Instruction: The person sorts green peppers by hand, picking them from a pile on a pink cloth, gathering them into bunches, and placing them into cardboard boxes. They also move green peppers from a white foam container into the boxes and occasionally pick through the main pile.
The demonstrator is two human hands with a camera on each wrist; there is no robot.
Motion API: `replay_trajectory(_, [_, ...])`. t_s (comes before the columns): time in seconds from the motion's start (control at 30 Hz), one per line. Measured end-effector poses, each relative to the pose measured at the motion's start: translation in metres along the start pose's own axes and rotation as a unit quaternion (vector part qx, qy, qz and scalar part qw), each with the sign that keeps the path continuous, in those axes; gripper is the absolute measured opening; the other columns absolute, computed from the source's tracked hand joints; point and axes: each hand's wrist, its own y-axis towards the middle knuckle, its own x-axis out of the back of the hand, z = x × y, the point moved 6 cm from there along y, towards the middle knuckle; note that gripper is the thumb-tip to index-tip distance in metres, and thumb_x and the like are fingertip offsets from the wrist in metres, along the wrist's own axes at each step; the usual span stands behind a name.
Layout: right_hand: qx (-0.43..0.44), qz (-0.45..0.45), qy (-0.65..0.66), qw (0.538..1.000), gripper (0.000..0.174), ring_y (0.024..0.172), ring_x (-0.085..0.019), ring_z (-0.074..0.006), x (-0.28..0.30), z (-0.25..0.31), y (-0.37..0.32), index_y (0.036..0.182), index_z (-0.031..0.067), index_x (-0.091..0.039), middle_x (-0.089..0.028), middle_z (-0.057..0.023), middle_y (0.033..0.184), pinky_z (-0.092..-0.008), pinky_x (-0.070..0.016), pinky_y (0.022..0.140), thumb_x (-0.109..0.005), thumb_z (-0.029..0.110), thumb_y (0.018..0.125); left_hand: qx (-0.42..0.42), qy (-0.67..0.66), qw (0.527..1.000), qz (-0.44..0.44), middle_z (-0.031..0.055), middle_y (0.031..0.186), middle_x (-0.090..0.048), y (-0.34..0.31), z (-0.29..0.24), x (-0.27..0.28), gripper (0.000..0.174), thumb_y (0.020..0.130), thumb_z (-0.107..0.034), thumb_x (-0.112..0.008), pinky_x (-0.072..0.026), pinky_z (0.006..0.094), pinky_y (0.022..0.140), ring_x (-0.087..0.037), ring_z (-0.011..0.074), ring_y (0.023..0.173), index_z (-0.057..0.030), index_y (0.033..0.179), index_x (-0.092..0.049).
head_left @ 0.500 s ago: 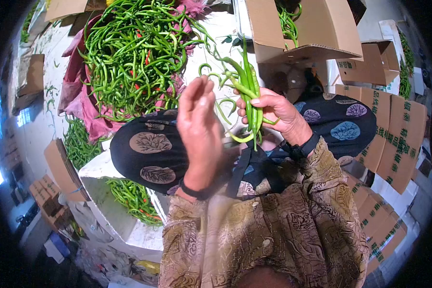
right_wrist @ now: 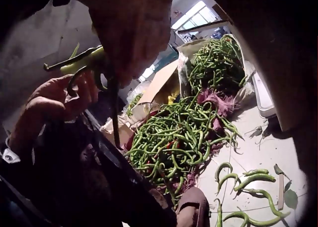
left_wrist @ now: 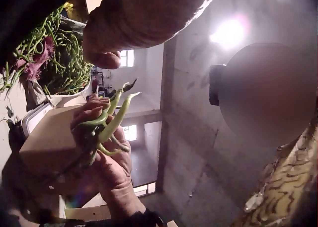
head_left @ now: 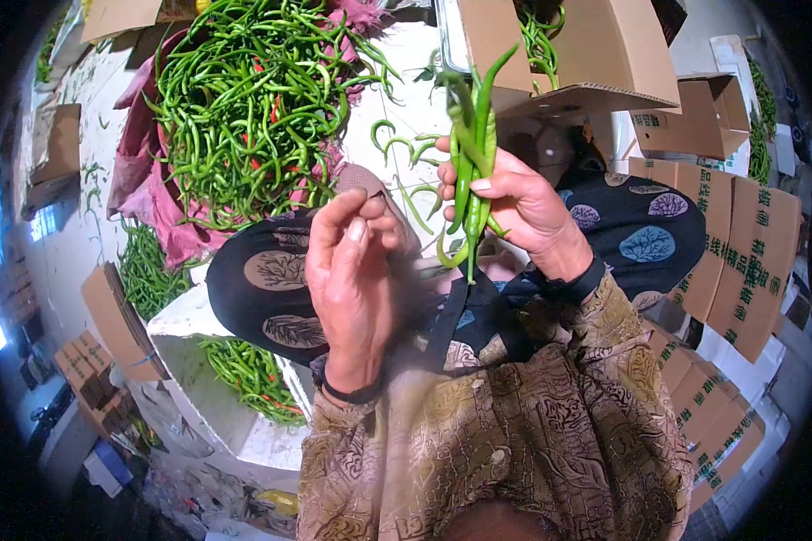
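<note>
Several long green peppers [head_left: 465, 171] stand in a bunch in my right hand [head_left: 537, 212], pinched between thumb and fingers, tips pointing up and down. Away to the left of the bunch, my left hand [head_left: 352, 288] is raised with its fingers loosely bent and nothing in it. The left wrist view shows the right hand [left_wrist: 112, 162] round the pepper stems and tips [left_wrist: 114, 120]. In the right wrist view the left hand [right_wrist: 52, 105] appears behind the peppers [right_wrist: 82, 63], and the near right hand is dark.
A large pepper heap [head_left: 253, 117] lies on pink cloth [head_left: 140, 194] at the upper left. Loose peppers [head_left: 415, 203] lie on the pale floor ahead. Cardboard boxes [head_left: 622, 54] stand at the upper right, and a white foam box [head_left: 189, 374] with peppers is at the lower left.
My left hand has drawn back slightly left and down, and its fingers are more bent. The right hand has shifted a little, with more of its fingers showing behind the bunch.
</note>
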Motion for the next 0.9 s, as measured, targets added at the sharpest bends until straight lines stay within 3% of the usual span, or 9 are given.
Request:
replay_trajectory(0.13, [0.058, -0.009, -0.044, 0.997, 0.056, 0.093, -0.061, -0.0195, -0.010, 0.028, -0.013, 0.133, -0.0021, -0.041, -0.058, -0.0122, 0.107, -0.0340, -0.0525, 0.083, -0.057, 0.004, 0.080, -0.008, 0.059, 0.998, 0.011, 0.0108, 0.090, -0.055, -0.021, -0.020, -0.010, 0.029, 0.088, -0.009, -0.051, -0.0438, 0.0279, 0.070, -0.053, 0.0180, 0.076, 0.0035, 0.115, -0.051])
replay_trajectory(0.27, [0.169, -0.037, -0.137, 0.975, 0.056, 0.088, -0.056, -0.0150, -0.047, 0.113, -0.033, 0.134, -0.0045, -0.036, -0.054, -0.0097, 0.101, -0.0307, -0.0529, 0.080, -0.055, 0.007, 0.082, -0.149, 0.060, 0.980, 0.116, 0.0136, 0.078, -0.056, -0.059, -0.081, 0.003, 0.019, 0.086, -0.008, -0.052, -0.0459, 0.0307, 0.064, -0.055, 0.0201, 0.064, 0.0039, 0.100, -0.052])
replay_trajectory(0.33, [0.201, -0.013, -0.185, 0.962, 0.053, 0.092, -0.054, -0.0149, -0.046, 0.167, -0.035, 0.137, -0.0045, -0.033, -0.053, -0.0124, 0.108, -0.0288, -0.0504, 0.085, -0.051, 0.003, 0.087, -0.220, 0.119, 0.967, 0.049, 0.0129, 0.076, -0.056, -0.063, -0.111, 0.036, 0.018, 0.086, -0.008, -0.052, -0.0448, 0.0278, 0.062, -0.053, 0.0190, 0.060, 0.0041, 0.100, -0.052])
replay_trajectory(0.47, [0.147, -0.153, -0.284, 0.935, 0.052, 0.117, -0.052, -0.0218, 0.027, 0.258, -0.020, 0.138, -0.0038, -0.035, -0.049, -0.0150, 0.132, -0.0312, -0.0442, 0.098, -0.054, 0.015, 0.094, -0.135, 0.094, 0.970, -0.179, 0.0068, 0.089, -0.056, -0.047, -0.121, 0.124, 0.023, 0.092, -0.007, -0.052, -0.0451, 0.0247, 0.064, -0.053, 0.0129, 0.074, 0.0034, 0.113, -0.052])
replay_trajectory(0.53, [0.242, -0.310, -0.383, 0.836, 0.054, 0.129, -0.044, -0.0249, 0.096, 0.301, -0.028, 0.139, -0.0013, -0.036, -0.046, -0.0154, 0.138, -0.0325, -0.0382, 0.104, -0.053, 0.024, 0.095, -0.098, 0.101, 0.966, -0.217, 0.0094, 0.098, -0.060, -0.035, -0.102, 0.176, 0.027, 0.091, -0.006, -0.055, -0.0497, 0.0249, 0.072, -0.058, 0.0141, 0.082, 0.0034, 0.117, -0.052])
replay_trajectory(0.57, [0.248, -0.291, -0.401, 0.832, 0.052, 0.130, -0.044, -0.0243, 0.107, 0.308, -0.029, 0.139, 0.0008, -0.037, -0.047, -0.0150, 0.137, -0.0310, -0.0379, 0.103, -0.052, 0.024, 0.096, -0.099, 0.101, 0.964, -0.225, 0.0107, 0.101, -0.061, -0.031, -0.088, 0.200, 0.027, 0.091, -0.005, -0.055, -0.0512, 0.0245, 0.075, -0.059, 0.0147, 0.085, 0.0036, 0.117, -0.052])
replay_trajectory(0.7, [0.241, -0.243, -0.547, 0.764, 0.045, 0.119, -0.053, -0.0198, 0.002, 0.225, -0.028, 0.136, 0.0032, -0.043, -0.053, -0.0146, 0.129, -0.0251, -0.0408, 0.095, -0.051, 0.022, 0.096, -0.019, 0.179, 0.941, -0.287, 0.0093, 0.091, -0.064, -0.013, -0.014, 0.258, 0.025, 0.087, -0.005, -0.059, -0.0485, 0.0226, 0.071, -0.059, 0.0129, 0.078, 0.0049, 0.110, -0.057])
replay_trajectory(0.83, [0.128, -0.161, -0.542, 0.815, 0.031, 0.086, -0.060, -0.0112, -0.037, 0.116, -0.017, 0.120, 0.0007, -0.056, -0.062, -0.0133, 0.111, -0.0246, -0.0454, 0.080, -0.051, 0.014, 0.092, 0.012, 0.319, 0.909, -0.270, 0.0049, 0.083, -0.063, 0.008, 0.073, 0.308, 0.019, 0.085, -0.010, -0.061, -0.0469, 0.0236, 0.066, -0.057, 0.0121, 0.069, 0.0008, 0.101, -0.062])
replay_trajectory(0.9, [0.006, -0.167, -0.585, 0.794, 0.027, 0.086, -0.060, -0.0130, -0.062, 0.065, 0.000, 0.112, -0.0002, -0.060, -0.064, -0.0091, 0.100, -0.0251, -0.0454, 0.079, -0.053, 0.013, 0.089, -0.010, 0.414, 0.867, -0.277, 0.0046, 0.080, -0.063, 0.024, 0.100, 0.314, 0.017, 0.085, -0.011, -0.061, -0.0470, 0.0255, 0.065, -0.056, 0.0129, 0.067, 0.0000, 0.099, -0.063])
